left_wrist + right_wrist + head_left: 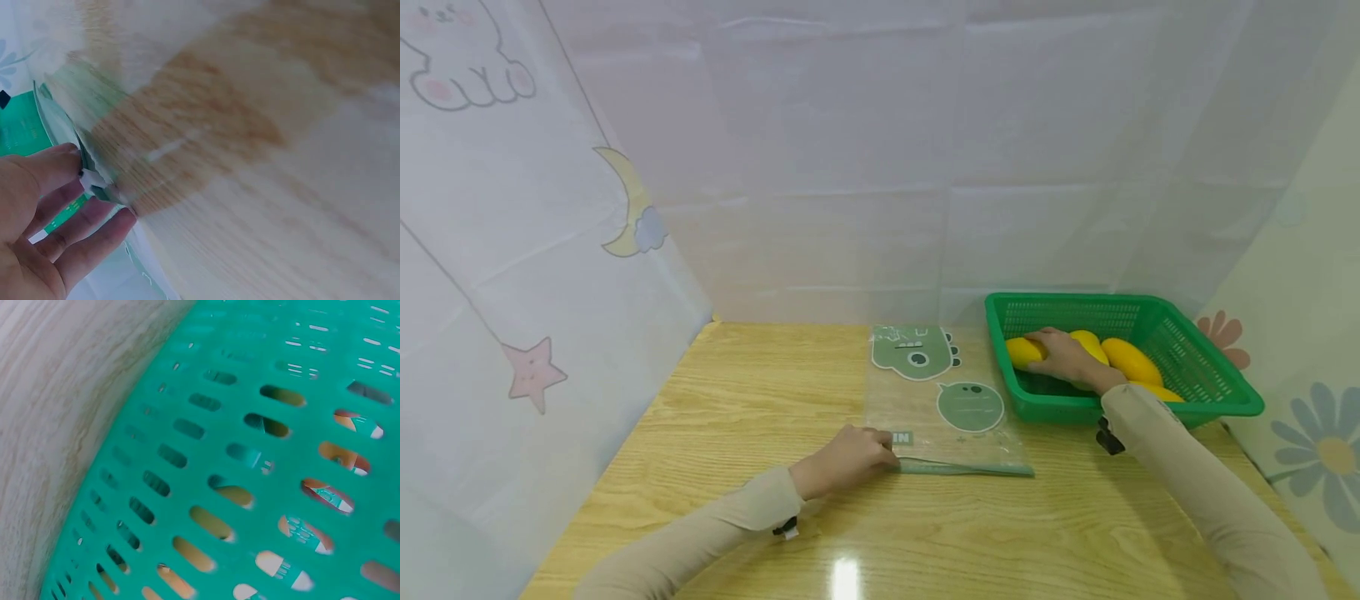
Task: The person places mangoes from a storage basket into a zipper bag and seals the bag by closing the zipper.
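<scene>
A clear zip bag (970,408) with green cartoon prints lies flat on the table, its green zip edge toward me. My left hand (848,460) pinches the left end of that edge; in the left wrist view, thumb and fingers meet at the zip slider (94,181). Inside the green basket (1213,407), my right hand (1066,357) grips a yellow oval fruit (1021,352) at the left side. Other yellow fruits (1131,360) lie to its right, partly behind the hand and wrist. The basket wall (187,444) hides most of the right hand in the right wrist view.
The basket stands at the back right of the wooden table (760,375), just right of the bag. Printed cloth (820,167) hangs behind the table and along both sides.
</scene>
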`<state>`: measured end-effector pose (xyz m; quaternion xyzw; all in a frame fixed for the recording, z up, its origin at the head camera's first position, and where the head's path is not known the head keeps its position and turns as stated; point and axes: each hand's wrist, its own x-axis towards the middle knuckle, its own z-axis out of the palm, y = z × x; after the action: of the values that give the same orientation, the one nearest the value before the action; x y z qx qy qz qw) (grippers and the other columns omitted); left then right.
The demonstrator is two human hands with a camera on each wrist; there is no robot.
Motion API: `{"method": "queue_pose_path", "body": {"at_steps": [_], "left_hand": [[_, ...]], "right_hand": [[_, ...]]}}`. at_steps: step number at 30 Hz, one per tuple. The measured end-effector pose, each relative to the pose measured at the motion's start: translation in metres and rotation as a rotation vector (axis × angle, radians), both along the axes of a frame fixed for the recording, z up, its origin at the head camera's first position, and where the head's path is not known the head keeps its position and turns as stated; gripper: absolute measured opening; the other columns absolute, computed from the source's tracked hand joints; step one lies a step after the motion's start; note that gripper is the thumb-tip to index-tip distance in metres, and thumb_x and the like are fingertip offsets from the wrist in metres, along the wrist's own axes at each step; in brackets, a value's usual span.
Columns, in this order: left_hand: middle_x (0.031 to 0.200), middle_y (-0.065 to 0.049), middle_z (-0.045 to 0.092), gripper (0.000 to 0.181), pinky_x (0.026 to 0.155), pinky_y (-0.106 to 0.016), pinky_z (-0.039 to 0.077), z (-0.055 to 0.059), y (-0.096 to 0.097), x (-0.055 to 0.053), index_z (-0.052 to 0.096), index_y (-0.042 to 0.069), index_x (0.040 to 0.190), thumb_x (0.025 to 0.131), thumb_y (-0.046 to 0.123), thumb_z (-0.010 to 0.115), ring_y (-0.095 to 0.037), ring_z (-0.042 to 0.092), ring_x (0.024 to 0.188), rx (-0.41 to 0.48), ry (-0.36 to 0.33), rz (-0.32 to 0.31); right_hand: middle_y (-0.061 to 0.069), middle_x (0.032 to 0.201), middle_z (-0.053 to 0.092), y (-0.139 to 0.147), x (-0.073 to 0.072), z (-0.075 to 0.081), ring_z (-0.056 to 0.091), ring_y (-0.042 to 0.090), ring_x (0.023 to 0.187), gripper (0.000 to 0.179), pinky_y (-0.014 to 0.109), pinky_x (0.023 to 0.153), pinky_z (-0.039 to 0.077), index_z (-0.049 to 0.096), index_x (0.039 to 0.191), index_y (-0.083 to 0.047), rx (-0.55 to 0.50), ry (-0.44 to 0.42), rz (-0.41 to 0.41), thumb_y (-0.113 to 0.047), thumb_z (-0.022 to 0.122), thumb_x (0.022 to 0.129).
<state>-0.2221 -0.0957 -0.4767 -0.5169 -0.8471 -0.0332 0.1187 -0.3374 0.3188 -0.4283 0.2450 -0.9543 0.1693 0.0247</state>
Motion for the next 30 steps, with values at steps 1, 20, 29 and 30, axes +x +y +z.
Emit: {"method": "queue_pose_path", "body": {"at_steps": [1,20,29,30], "left_hand": [[0.092,0.006,0.070,0.013,0.060,-0.020,0.052,-0.0004,0.0002,0.0001,0.080,0.025,0.097,0.087,0.017,0.076,-0.008,0.066,0.082,-0.007,0.009,-0.002],[0.101,0.001,0.074,0.022,0.073,-0.024,0.056,0.0012,0.0037,0.0011,0.078,0.018,0.104,0.086,0.005,0.075,-0.012,0.069,0.092,-0.045,-0.004,0.005],[0.104,0.003,0.074,0.022,0.073,-0.020,0.055,0.0001,0.0013,0.0022,0.078,0.017,0.104,0.089,0.003,0.071,-0.010,0.070,0.090,0.049,-0.060,0.018],[0.103,0.003,0.074,0.021,0.072,-0.019,0.055,0.0003,0.0006,0.0025,0.078,0.017,0.104,0.089,0.004,0.071,-0.009,0.070,0.089,0.068,-0.069,0.021]], "right_hand": [[0.039,0.129,0.050,0.0005,-0.0003,0.0000,0.051,0.052,0.112,0.058,0.062,0.091,0.044,0.050,0.131,0.017,0.000,-0.002,0.002,-0.016,0.071,0.088],[0.027,0.116,0.060,0.0007,-0.0032,0.0020,0.058,0.032,0.087,0.065,0.049,0.074,0.049,0.044,0.138,0.009,-0.061,-0.119,-0.047,-0.026,0.071,0.092],[0.036,0.124,0.052,0.0001,-0.0007,-0.0003,0.055,0.040,0.097,0.060,0.052,0.075,0.050,0.050,0.136,0.010,-0.009,-0.084,0.017,-0.015,0.074,0.087],[0.035,0.124,0.053,-0.0002,-0.0002,-0.0002,0.055,0.040,0.098,0.060,0.052,0.076,0.050,0.051,0.135,0.010,-0.011,-0.086,0.022,-0.015,0.074,0.086]]}}
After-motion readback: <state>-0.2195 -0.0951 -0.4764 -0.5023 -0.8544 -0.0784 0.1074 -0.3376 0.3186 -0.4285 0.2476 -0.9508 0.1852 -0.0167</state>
